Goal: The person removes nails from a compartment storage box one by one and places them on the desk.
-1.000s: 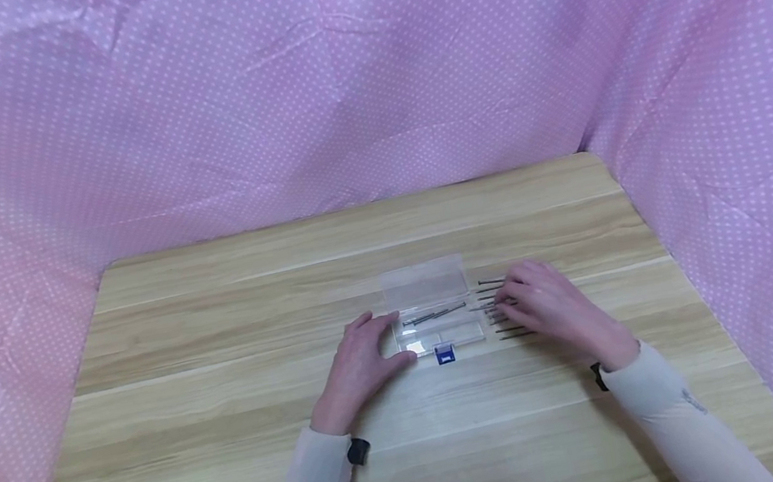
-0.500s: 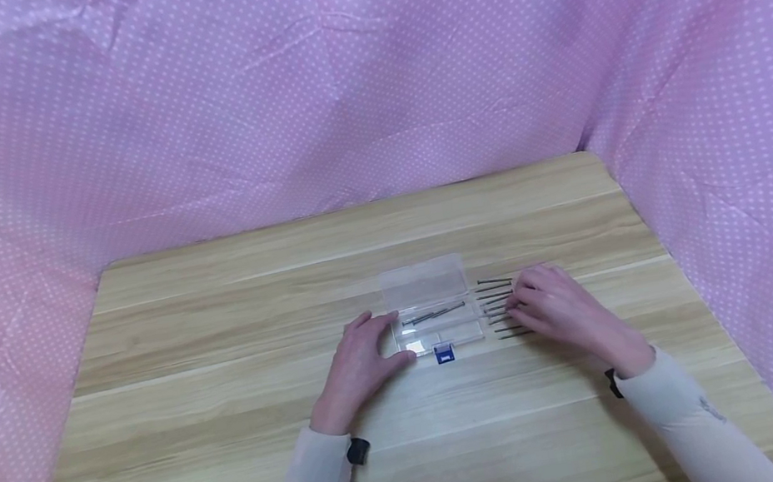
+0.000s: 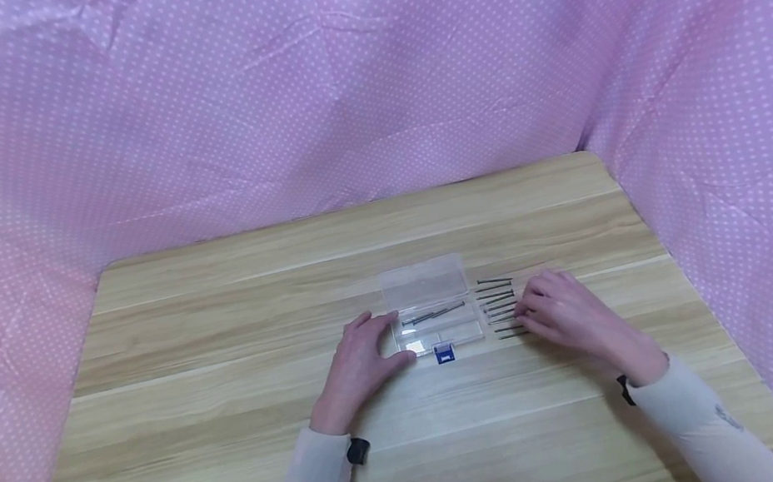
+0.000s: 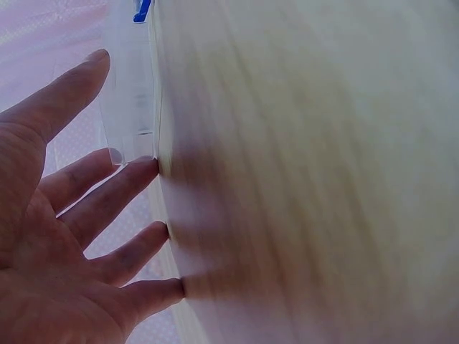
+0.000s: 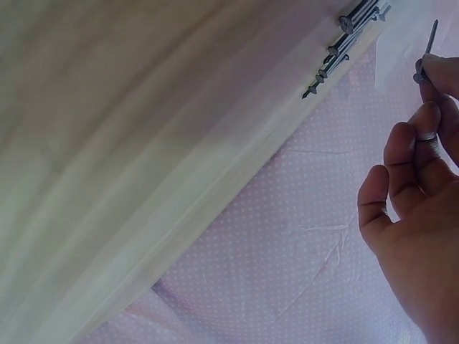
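A clear plastic box (image 3: 460, 334) lies with its lid (image 3: 423, 281) flipped back and its blue latch (image 3: 445, 353) facing the person. My left hand (image 3: 360, 363) spans the box's left end, thumb at the front and fingers behind, holding it there. Inside the box's rear compartment are a few nails (image 3: 443, 312). To the right of the box, several more nails (image 3: 497, 295) lie roughly side by side on the table. My right hand (image 3: 567, 318) is at their right ends. In the right wrist view, its thumb and index finger pinch one nail (image 5: 432, 41) near the head.
The wood-patterned table (image 3: 231, 316) has rounded back corners. Pink polka-dot cloth (image 3: 333, 98) hangs behind it and along both sides. Dark wrist straps (image 3: 359, 451) sit by the sleeve cuffs.
My right hand has shifted right and slightly toward the person, uncovering more of the nails on the table. My left hand and the box have stayed where they were.
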`<state>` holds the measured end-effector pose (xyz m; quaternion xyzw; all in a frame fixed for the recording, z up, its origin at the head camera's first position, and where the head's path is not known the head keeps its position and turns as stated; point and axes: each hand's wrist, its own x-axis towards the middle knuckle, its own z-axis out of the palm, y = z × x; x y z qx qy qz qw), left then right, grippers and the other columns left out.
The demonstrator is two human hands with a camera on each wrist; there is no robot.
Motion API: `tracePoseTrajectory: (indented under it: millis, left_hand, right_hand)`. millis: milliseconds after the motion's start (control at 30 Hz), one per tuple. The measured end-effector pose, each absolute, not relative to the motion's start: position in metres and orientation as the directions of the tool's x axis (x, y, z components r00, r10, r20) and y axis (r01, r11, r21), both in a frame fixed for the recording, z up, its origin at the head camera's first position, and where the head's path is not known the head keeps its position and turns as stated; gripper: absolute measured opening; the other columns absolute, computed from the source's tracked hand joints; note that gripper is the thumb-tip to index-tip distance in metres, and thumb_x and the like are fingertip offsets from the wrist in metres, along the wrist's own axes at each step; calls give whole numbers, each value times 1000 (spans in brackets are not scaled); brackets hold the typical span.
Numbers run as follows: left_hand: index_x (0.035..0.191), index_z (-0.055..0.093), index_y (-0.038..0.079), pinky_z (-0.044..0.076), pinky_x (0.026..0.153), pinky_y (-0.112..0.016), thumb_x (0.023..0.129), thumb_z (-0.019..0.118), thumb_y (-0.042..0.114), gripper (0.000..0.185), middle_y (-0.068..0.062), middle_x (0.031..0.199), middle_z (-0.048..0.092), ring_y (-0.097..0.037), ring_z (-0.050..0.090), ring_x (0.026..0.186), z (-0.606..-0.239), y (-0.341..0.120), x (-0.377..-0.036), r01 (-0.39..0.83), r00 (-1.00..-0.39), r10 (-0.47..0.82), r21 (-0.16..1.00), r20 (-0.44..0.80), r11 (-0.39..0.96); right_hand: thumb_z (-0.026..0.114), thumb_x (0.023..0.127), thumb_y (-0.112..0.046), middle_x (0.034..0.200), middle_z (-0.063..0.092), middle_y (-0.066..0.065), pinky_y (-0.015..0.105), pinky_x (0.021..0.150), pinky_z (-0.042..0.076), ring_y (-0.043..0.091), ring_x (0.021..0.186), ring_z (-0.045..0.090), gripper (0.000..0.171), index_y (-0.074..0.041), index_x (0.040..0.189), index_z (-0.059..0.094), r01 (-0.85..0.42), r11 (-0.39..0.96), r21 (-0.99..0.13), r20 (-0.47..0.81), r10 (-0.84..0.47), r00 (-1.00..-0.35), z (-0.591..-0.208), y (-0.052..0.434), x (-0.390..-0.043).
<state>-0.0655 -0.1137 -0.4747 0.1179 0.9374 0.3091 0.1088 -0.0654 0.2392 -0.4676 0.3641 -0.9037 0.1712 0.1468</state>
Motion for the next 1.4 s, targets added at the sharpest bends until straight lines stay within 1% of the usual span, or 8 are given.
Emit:
tracePoseTrajectory:
  millis: [133,233,333,467,600,800,1067,1400]
  left_hand:
    - [143,62,11,35,119,-54,84,85,42,70,-9,144,62,-37,41,146,-474,-113,-65,153,-949,288,606,-132,781]
    - [143,62,11,35,120,-54,84,85,43,71,-9,145,62,-37,40,147,-474,-113,-66,152,-948,289,607,-134,780]
    - [144,62,12,34,120,-54,84,85,43,71,-9,145,61,-36,39,147,-475,-113,-66,151,-948,289,608,-135,780]
    - [144,61,12,34,120,-55,85,85,43,70,-8,145,61,-36,39,148,-476,-113,-67,147,-948,287,609,-139,780]
    - [144,61,12,34,120,-55,85,84,42,70,-8,145,61,-36,39,148,-476,-113,-67,149,-947,288,607,-139,781]
    - [144,61,12,35,120,-55,85,84,43,70,-8,144,62,-36,40,147,-476,-114,-67,158,-946,295,601,-136,784]
    - [144,62,12,35,119,-55,84,85,42,71,-8,144,62,-37,40,147,-476,-114,-67,160,-945,297,599,-137,784]
    - [143,62,12,35,119,-54,84,85,42,70,-8,144,62,-37,40,146,-475,-114,-66,159,-946,294,598,-135,785]
  right_hand:
    - [84,78,-9,89,63,0,46,78,51,24,88,60,14,-11,90,76,-711,676,-195,381,-616,-690,-469,241,-63]
    - [84,79,-10,89,63,-1,43,76,49,23,87,58,14,-11,90,76,-706,679,-199,370,-616,-696,-470,243,-61]
    - [84,79,-12,89,63,-2,38,72,47,20,86,57,13,-13,89,75,-703,681,-202,359,-617,-701,-472,244,-59]
    - [86,78,-11,89,64,-3,35,68,46,19,85,57,15,-13,89,75,-703,681,-204,352,-620,-702,-476,245,-56]
    - [86,77,-11,89,65,-2,36,69,47,18,84,58,16,-13,89,76,-706,678,-204,347,-624,-700,-479,247,-55]
    - [85,79,-14,89,64,-3,35,69,46,18,85,58,14,-12,90,76,-697,685,-210,327,-623,-711,-481,248,-52]
    - [85,79,-14,90,64,-3,34,67,46,18,84,57,14,-12,89,76,-696,690,-199,312,-629,-712,-483,249,-51]
    - [87,79,-14,89,63,-5,35,69,46,16,85,58,13,-14,88,77,-691,693,-207,271,-638,-721,-484,249,-51]
